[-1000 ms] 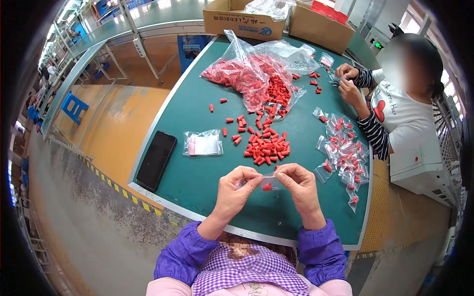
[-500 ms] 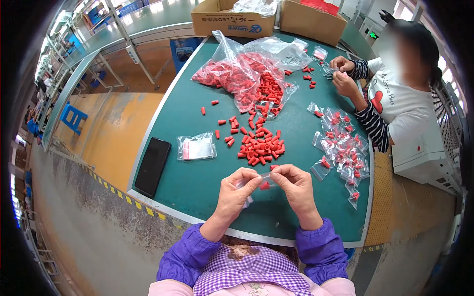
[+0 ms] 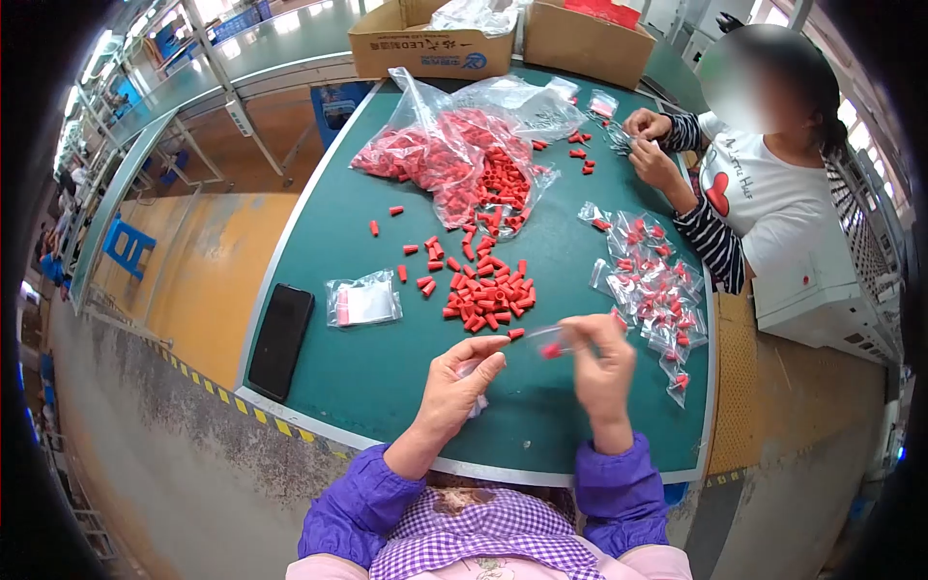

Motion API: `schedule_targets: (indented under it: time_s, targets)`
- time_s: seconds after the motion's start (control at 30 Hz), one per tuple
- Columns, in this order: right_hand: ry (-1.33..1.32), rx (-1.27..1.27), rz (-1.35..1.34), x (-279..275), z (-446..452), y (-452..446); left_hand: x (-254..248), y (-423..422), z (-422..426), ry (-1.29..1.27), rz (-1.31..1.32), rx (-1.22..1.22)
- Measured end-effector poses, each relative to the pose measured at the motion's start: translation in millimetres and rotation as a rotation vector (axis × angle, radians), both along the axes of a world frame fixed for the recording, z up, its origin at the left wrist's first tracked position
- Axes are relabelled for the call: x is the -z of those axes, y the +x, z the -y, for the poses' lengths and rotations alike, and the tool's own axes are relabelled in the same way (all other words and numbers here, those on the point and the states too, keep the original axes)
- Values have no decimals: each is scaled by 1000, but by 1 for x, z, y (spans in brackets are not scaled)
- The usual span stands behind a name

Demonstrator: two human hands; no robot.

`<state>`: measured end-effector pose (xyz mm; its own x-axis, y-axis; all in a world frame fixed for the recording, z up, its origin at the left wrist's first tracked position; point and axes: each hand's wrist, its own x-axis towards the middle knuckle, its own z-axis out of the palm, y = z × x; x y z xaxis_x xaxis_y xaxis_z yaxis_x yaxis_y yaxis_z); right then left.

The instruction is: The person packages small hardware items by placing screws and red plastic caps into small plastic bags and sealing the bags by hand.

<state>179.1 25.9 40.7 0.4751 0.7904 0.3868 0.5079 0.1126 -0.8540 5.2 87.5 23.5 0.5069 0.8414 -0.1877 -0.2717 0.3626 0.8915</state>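
Note:
My right hand, blurred by motion, pinches a small clear zip bag with one red tapered cap inside. Closed around small clear plastic bags is my left hand, at the near side of the table; the fingers cover much of them. Just beyond both hands lies a loose pile of red caps, some tipped on their sides. To the right, many filled small bags form a heap, each visible one with red in it.
A large clear bag spills red caps onto the green table. A black phone and a pack of clear bags lie left. Cardboard boxes stand at the back. A co-worker's hands handle small items at right.
My right hand has moved right, away from my left hand, carrying the small bag with the red cap. My left hand stays near the same place over the table. The view has shifted slightly.

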Motion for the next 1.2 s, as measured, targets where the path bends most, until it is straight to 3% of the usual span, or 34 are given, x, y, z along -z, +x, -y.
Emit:
schedule_targets:
  time_s: [0.13,0.2,0.3,0.47,0.67,0.87,0.93,1.0,1.07,1.1,1.13,1.2]
  targets:
    - [38,395,547,0,5,46,15,-6,-10,-97,20,1]
    - [-16,407,540,0,6,50,18,-3,-14,-119,43,-8]
    - [-83,167,106,-4,-8,51,17,2,-24,-133,50,33]
    - [-74,-5,133,-15,-80,61,27,14,-43,-77,79,117]
    - [0,23,454,-8,-219,129,30,12,-49,-106,114,181]
    - [-205,-3,666,11,-344,184,30,13,-53,-206,52,253]
    - [-461,-6,630,16,-368,187,21,14,-52,-183,-12,232]
    - [-407,-60,707,23,-391,189,27,15,-50,-199,-11,253]
    - [-766,75,721,18,-414,177,32,17,-47,-177,-6,230]
    - [-690,-95,726,70,-455,226,37,19,-45,-20,-36,189]
    - [-692,-101,724,63,-457,216,37,21,-45,137,-67,149]
    - [-402,-383,1132,47,-460,199,31,22,-45,145,-72,143]
